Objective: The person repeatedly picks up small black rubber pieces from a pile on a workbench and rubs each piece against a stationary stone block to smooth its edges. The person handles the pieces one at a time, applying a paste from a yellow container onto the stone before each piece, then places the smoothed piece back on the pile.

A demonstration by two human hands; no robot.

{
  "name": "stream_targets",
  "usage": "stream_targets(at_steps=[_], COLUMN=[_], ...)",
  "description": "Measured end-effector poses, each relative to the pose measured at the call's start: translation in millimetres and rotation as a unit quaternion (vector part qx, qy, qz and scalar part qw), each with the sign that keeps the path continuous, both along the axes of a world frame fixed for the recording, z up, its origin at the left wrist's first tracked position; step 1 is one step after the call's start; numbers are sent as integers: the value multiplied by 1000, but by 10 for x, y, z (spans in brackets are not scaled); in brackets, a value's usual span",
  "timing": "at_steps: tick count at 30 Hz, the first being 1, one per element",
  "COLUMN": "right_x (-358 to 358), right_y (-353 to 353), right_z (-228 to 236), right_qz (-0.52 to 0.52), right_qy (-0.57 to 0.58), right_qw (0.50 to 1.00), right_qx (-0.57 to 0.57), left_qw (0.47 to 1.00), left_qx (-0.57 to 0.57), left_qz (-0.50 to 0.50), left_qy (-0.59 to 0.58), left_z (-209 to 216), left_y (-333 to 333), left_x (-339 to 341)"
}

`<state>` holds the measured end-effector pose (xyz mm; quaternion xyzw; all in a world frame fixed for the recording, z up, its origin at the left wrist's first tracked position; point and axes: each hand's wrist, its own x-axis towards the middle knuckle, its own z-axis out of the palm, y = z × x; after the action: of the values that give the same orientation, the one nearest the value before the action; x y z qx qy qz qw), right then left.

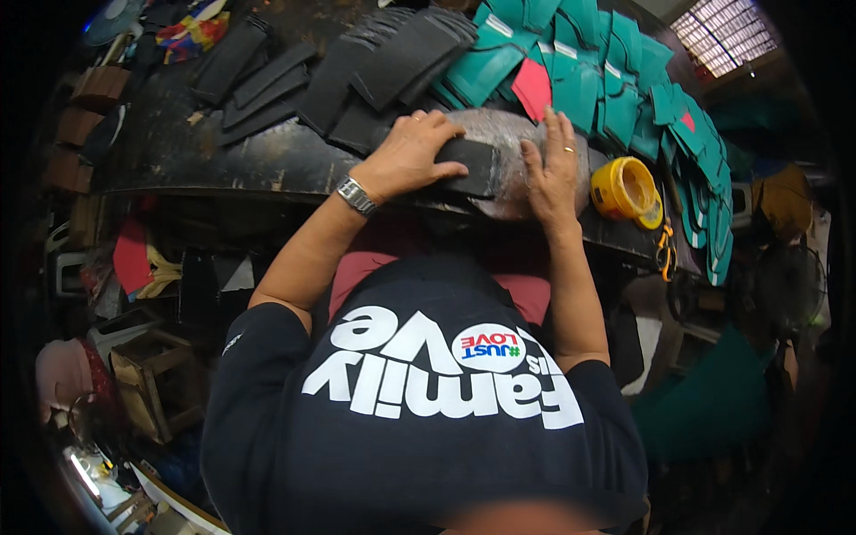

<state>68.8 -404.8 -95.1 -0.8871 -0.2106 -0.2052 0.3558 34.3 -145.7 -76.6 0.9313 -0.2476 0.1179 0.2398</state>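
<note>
On the bench (214, 165), I see a plastic-wrapped pad (511, 183); the right hand (555, 174) lies open on it, apart from the left hand (412, 156), spread over a black rectangular piece (477, 169) between them, nearer the left, long axis seemingly left-to-right.

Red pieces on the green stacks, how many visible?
2. The larger-looking red piece lies just beyond the fingertips of the right hand; the smaller-looking red piece is farther right, among the green stacks. More may be hidden underneath.
</note>
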Motion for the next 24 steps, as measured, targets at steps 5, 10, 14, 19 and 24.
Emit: stream_targets(at_steps=[5, 10, 14, 19, 24], right_x=[48, -2, 15, 16, -14], right_y=[-4, -51, -39, -27, -33], right_z=[-60, -110, -122, -120, -96], right_qz=[26, 24, 23, 18, 9], right_qy=[72, 36, 47, 60, 41], right_qw=[980, 981, 976, 975, 982], right_qx=[185, 189, 209, 211, 183], left_qw=[997, 981, 925, 900, 947], left_qx=[-59, -190, -353, -395, -92], left_qz=[-25, -15, 126, 181, 246], left_qy=[47, 45, 55, 46, -183], left_z=[114, 392, 612, 439, 77], left_y=[-46, 168, 695, 1081, 1048], left_x=[42, 11, 149, 662, 938])
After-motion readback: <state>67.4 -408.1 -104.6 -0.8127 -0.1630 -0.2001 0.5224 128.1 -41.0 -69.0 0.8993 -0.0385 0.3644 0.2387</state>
